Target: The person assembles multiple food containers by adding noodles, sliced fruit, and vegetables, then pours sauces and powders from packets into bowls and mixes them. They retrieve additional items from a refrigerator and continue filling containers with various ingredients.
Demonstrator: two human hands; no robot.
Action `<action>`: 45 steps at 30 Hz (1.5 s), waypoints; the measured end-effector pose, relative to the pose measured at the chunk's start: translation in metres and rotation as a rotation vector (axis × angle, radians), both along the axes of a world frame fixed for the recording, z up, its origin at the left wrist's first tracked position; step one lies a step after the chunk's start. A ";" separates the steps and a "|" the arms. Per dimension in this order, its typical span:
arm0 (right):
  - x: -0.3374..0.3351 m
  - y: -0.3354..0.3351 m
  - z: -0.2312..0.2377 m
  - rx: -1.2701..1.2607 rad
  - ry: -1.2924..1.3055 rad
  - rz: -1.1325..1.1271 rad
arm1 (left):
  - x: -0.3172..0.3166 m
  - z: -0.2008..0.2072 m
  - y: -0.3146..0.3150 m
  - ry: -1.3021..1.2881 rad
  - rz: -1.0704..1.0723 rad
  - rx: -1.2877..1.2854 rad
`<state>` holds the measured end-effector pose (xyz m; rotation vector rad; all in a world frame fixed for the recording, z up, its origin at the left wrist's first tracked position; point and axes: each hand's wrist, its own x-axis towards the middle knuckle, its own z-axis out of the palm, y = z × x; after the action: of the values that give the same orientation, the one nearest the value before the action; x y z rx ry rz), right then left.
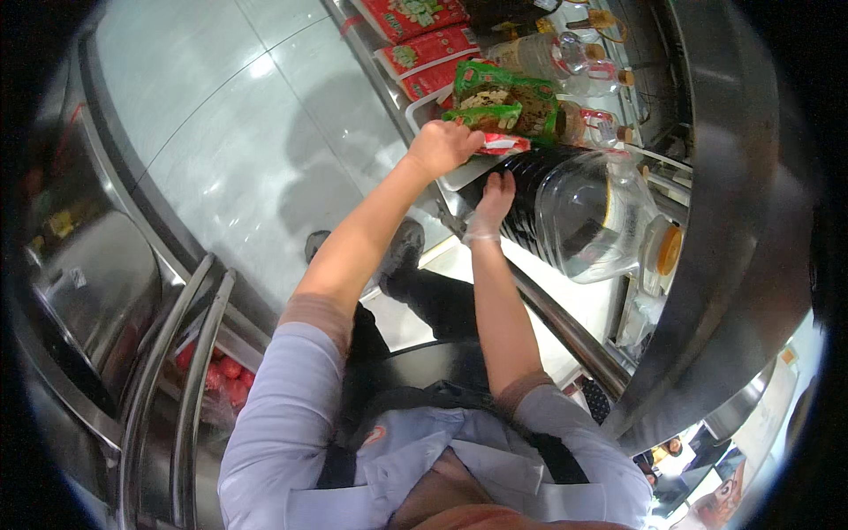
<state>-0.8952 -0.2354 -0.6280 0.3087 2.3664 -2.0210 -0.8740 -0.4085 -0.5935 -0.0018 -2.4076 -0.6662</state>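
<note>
My left hand is closed at the edge of a white tray on the low shelf. Its fingertips meet a red-and-white packet, with a green bag of dark and pale dried food just beyond. Whatever those fingers grip is hidden. Beside it my right hand, a clear band at its wrist, has its fingers stretched out against the side of a large clear jug. Dark liquid fills part of this jug, which has an orange cap and appears to lie tilted.
Red packages and several clear bottles line the shelf's far part. A metal bar runs along its front. The steel counter edge curves along the right. At lower left, metal rails stand before a bin of red items.
</note>
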 end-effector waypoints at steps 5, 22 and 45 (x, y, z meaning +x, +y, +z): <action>-0.028 -0.010 -0.035 0.962 0.100 0.819 | -0.026 -0.015 -0.007 -0.441 0.186 0.016; 0.147 0.173 0.556 0.262 0.026 0.488 | 0.162 0.420 0.076 -0.146 0.187 0.912; -0.082 0.460 0.597 -0.280 -0.240 0.699 | 0.001 0.615 0.399 -0.581 -0.012 1.108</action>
<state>-0.9768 0.2244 -0.0306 -0.2404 1.6827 -1.7950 -0.8730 -0.0095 0.0211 0.7106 -2.1771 -2.1311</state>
